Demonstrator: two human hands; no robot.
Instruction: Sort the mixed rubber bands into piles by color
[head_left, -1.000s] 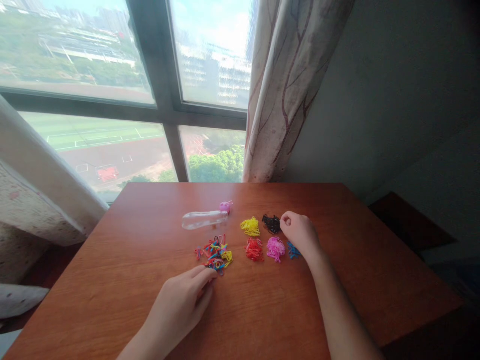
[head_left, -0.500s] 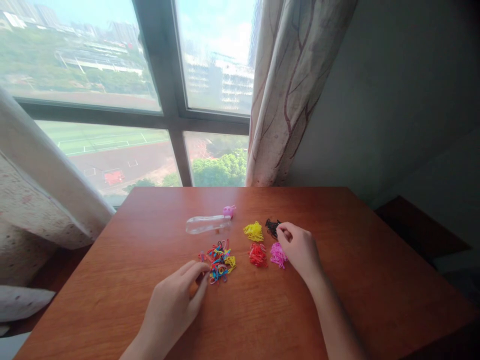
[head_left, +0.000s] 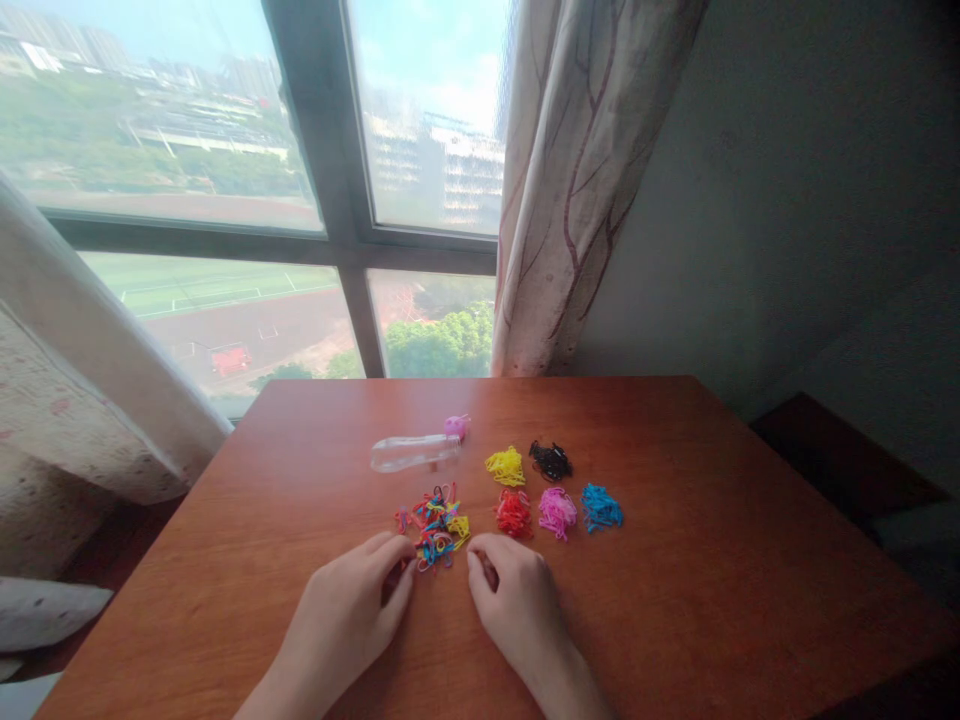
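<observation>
A mixed pile of small coloured rubber bands [head_left: 433,520] lies on the wooden table [head_left: 697,560]. My left hand [head_left: 345,615] rests palm down just below the pile, fingers curled, fingertips touching its lower left edge. My right hand [head_left: 517,600] sits beside it at the pile's lower right, fingers curled loosely, nothing visible in them. Sorted heaps lie to the right: yellow [head_left: 506,465], black [head_left: 550,460], red [head_left: 513,512], pink [head_left: 557,511] and blue [head_left: 601,507].
A clear plastic bottle [head_left: 412,452] lies on its side behind the mixed pile, with a pink cap [head_left: 455,426] at its right end. A window and curtains [head_left: 577,190] stand behind the table. A dark wall is on the right.
My right hand has left the black and pink heaps and moved down-left to the mixed pile's lower right. The blue heap is uncovered. My left hand has barely moved.
</observation>
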